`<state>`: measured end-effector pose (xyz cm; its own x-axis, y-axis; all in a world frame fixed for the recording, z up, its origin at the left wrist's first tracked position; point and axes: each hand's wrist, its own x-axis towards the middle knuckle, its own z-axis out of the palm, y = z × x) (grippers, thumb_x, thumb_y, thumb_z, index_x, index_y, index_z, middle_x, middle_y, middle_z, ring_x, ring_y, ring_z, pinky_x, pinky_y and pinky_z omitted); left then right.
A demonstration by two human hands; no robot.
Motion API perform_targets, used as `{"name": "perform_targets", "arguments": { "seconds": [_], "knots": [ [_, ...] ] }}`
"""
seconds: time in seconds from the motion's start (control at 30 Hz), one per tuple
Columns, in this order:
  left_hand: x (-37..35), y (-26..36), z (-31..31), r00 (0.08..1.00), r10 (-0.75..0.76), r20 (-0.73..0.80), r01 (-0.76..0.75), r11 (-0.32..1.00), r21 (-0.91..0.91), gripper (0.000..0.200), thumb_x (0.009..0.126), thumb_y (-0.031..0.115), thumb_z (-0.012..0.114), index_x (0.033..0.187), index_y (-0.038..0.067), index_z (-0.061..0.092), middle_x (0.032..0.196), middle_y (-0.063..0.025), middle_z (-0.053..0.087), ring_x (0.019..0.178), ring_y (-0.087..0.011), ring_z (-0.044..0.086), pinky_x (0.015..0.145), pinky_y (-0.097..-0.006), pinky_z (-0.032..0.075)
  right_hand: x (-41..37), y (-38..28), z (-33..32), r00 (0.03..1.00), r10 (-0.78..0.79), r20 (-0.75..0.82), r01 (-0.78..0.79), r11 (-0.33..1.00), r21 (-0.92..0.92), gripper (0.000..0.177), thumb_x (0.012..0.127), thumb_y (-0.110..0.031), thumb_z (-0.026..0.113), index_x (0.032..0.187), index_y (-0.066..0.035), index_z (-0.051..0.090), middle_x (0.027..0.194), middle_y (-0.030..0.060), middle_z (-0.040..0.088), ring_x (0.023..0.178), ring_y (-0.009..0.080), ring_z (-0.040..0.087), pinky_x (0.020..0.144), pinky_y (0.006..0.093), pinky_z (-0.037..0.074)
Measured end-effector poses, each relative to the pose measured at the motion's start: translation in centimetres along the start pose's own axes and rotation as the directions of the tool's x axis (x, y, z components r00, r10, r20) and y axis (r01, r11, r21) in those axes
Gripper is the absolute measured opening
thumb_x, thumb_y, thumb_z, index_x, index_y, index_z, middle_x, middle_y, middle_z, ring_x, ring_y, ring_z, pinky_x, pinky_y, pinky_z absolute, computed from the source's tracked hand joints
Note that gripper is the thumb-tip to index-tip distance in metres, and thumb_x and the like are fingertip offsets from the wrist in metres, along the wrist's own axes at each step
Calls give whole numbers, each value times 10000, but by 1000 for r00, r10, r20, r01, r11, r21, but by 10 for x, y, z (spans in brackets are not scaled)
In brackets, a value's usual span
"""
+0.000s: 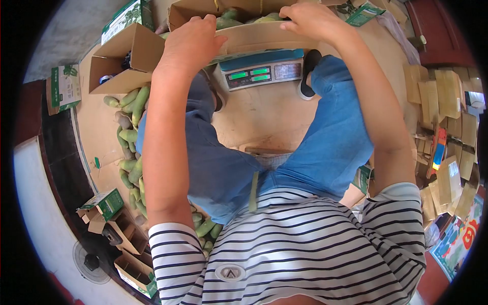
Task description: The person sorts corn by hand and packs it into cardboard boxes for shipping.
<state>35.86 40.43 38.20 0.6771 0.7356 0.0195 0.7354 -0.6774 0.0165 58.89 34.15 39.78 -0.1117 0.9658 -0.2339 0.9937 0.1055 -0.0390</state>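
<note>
A cardboard box [249, 38] stands at the top of the head view, holding green radishes [229, 20]. My left hand [193, 43] is closed at the left end of its near edge, fingers curled over the cardboard. Farther right, my right hand [310, 20] pinches the same edge between thumb and fingers. Just below the box, between my feet, is a digital scale [262, 71] with a blue platform and lit green displays. Whether the box rests on the platform is hidden.
An open cardboard carton [124, 63] with dark items stands left of my left arm. More green radishes [134, 134] lie along my left side. Stacked flat cardboard pieces [447, 96] fill the right side. A fan [91, 262] and small cartons [109, 203] are at lower left.
</note>
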Motion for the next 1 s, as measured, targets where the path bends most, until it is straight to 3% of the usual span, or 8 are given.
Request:
{"name": "perform_targets", "arguments": {
  "seconds": [0.13,0.33,0.53,0.63,0.67,0.7,0.77,1.0],
  "knots": [
    [0,2,2,1000,-1,21,1,1000,3,414,851,351,565,1129,47,522,1000,-165,600,961,-342,567,817,-423,460,3,8,23,998,-58,27,57,998,37,384,892,-338,508,1167,-75,554,1092,130,611,1060,296,555,888,425,443],
    [1,3,2,999,-1,52,1,1000,3,416,852,352,562,1129,45,517,1027,-160,601,994,-332,559,828,-418,455,-7,0,20,997,-71,-7,71,996,56,384,878,-310,539,1187,-82,546,1091,120,613,1061,287,554,879,422,445],
    [3,1,6,997,26,66,-23,999,-34,413,854,326,562,1139,30,520,1066,-174,589,1020,-346,543,848,-420,444,-12,-1,18,997,-72,-37,75,992,102,335,859,-286,556,1125,-84,591,1053,126,629,1024,304,573,861,421,454],
    [2,-6,12,993,120,1,-119,985,-129,418,852,278,572,1168,9,518,1145,-197,562,1073,-359,521,894,-409,425,0,4,39,978,-131,-164,153,979,132,273,817,-285,590,1016,-110,653,991,124,652,965,304,606,813,424,481],
    [1,-1,7,992,121,32,-116,983,-144,418,852,264,578,1176,7,517,1164,-198,555,1094,-355,515,914,-398,416,-2,-4,27,996,-86,-11,87,983,164,352,827,-295,586,1093,-65,597,1077,169,608,1053,337,547,875,443,444],
    [3,-2,9,991,123,56,-114,984,-139,416,854,257,579,1178,5,515,1170,-197,552,1097,-360,510,919,-401,413,-1,1,44,959,-187,-214,220,965,141,329,823,-296,591,1054,-63,620,1026,154,631,998,332,580,829,441,471],
    [3,6,4,986,149,81,-135,979,-153,404,862,244,573,1178,3,500,1154,-204,551,1088,-368,512,889,-404,419,7,-18,29,999,-38,25,35,991,126,281,818,-313,598,938,-72,679,950,129,663,919,303,628,751,429,506],
    [8,12,8,978,167,129,-153,982,-109,388,884,241,542,1199,21,486,1120,-191,546,895,-319,567,761,-392,456,21,-30,19,990,-118,-75,130,976,173,222,783,-176,566,938,-91,700,948,95,680,900,256,644,686,404,517]
  ]
}}
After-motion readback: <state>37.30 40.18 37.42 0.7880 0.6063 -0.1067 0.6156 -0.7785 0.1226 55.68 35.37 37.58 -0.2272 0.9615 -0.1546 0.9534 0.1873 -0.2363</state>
